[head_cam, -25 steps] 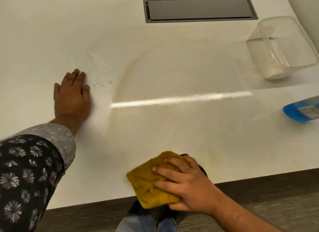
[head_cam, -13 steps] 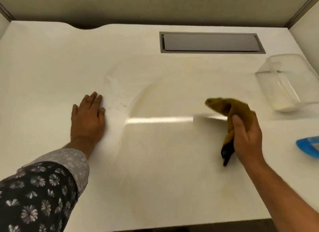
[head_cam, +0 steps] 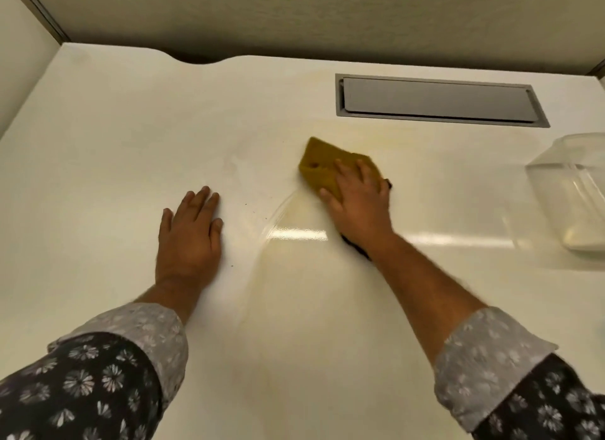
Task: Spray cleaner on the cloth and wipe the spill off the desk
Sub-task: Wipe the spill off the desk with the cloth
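Observation:
My right hand (head_cam: 357, 197) presses a mustard-yellow cloth (head_cam: 319, 166) flat onto the white desk (head_cam: 131, 145), near its middle. The cloth's dark underside peeks out under my wrist. A wet, faintly yellowish sheen (head_cam: 294, 276) with a curved left edge spreads from the cloth toward me. My left hand (head_cam: 190, 240) lies palm down on the desk to the left of that wet patch, fingers apart and holding nothing. A few dark specks sit between my two hands. The spray bottle is out of the frame.
A clear plastic container (head_cam: 573, 190) stands at the right edge of the desk. A grey cable-tray lid (head_cam: 435, 99) is set into the desk at the back right. Partition walls close off the back and both sides.
My right hand lifted the cloth from the desk's near edge, carried it through the air, and now presses it down farther back near the middle. The view tilted up; the blue bottle left the frame.

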Tool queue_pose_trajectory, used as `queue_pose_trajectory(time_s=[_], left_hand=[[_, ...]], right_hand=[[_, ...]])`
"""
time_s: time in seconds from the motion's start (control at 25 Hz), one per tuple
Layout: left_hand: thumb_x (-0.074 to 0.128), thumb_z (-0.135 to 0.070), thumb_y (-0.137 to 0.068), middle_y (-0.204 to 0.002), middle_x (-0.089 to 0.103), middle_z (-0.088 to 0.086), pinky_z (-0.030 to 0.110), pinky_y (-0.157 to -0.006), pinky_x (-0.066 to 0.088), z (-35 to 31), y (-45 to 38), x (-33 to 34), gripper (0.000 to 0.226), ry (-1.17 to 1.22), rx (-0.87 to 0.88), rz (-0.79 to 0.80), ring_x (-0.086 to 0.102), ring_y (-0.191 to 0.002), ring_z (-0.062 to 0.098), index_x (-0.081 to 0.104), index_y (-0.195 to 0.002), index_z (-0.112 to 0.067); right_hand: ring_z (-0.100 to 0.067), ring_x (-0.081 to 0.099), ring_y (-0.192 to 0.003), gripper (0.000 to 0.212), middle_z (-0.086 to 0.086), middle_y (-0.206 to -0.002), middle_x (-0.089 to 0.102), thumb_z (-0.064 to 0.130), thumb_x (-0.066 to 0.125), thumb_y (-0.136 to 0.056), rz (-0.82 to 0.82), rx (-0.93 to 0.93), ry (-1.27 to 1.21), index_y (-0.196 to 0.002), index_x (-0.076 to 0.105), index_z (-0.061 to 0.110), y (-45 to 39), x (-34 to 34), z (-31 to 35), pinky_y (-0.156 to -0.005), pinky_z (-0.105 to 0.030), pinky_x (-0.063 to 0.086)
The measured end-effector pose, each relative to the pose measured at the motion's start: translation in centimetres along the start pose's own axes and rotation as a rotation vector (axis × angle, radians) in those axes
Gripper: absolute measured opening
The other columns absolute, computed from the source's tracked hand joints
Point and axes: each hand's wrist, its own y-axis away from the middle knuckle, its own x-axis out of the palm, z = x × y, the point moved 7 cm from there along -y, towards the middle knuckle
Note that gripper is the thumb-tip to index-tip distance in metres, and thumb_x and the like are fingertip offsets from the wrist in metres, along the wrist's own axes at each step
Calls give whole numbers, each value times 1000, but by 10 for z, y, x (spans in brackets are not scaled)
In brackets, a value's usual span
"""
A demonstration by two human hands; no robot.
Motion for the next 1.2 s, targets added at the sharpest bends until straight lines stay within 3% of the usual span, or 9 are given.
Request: queue_pose_trajectory(time_s=[0.16,0.32,0.44,0.56,0.72,0.88,1.04,1.2], left_hand=[[40,-20,-110,-174,34,-1,53,-132,10,-1,0,-2,53,0,21,6,24,-163,22,40,-163,-23],[40,-21,-111,-173,37,0,54,-131,12,1,-1,-1,51,18,18,14,26,-162,23,43,-161,-22],[39,-23,-111,-173,37,-1,54,-131,11,2,-1,-1,50,22,13,14,26,-162,22,43,-161,-21],[37,-24,-112,-173,38,-1,53,-131,10,-1,0,-2,50,28,9,11,24,-163,21,43,-161,-21],[39,-23,-111,-172,38,-1,53,-131,10,-2,0,-2,50,35,13,7,25,-163,22,45,-160,-20],[39,-23,-111,-172,38,0,52,-130,9,-1,1,-2,49,36,16,2,25,-163,22,45,-160,-19],[41,-26,-112,-172,38,4,56,-130,11,-3,0,-1,49,39,27,9,26,-162,26,46,-159,-16],[44,-36,-112,-171,39,7,60,-128,15,0,-1,1,52,-15,63,9,28,-161,29,44,-158,-14]], right_hand=[[-26,28,-156,56,12,-164,44,62,46,-97,105,-233,-26,-148,53,41,66,17,70,-120,-60,24],[-27,21,-159,61,11,-168,36,65,46,-95,209,-433,-39,-152,45,43,165,37,114,-123,-62,18],[-24,12,-162,63,14,-171,29,64,48,-95,275,-571,-51,-154,38,45,239,47,122,-126,-63,11],[-18,9,-163,62,18,-172,23,67,47,-97,277,-602,-23,-155,35,48,274,39,98,-126,-59,14],[-19,19,-161,66,18,-171,27,68,51,-93,192,-397,24,-155,38,49,279,17,36,-122,-58,24],[-24,24,-159,68,14,-171,30,67,49,-93,90,7,136,-156,37,47,261,-16,-60,-115,-59,32],[-28,22,-158,68,6,-170,31,69,34,-98,-34,421,174,-159,32,38,260,-58,-166,-111,-60,36],[-36,30,-150,63,-2,-164,40,64,37,-99,-172,693,192,-152,40,31,243,-67,-187,-101,-64,39]])
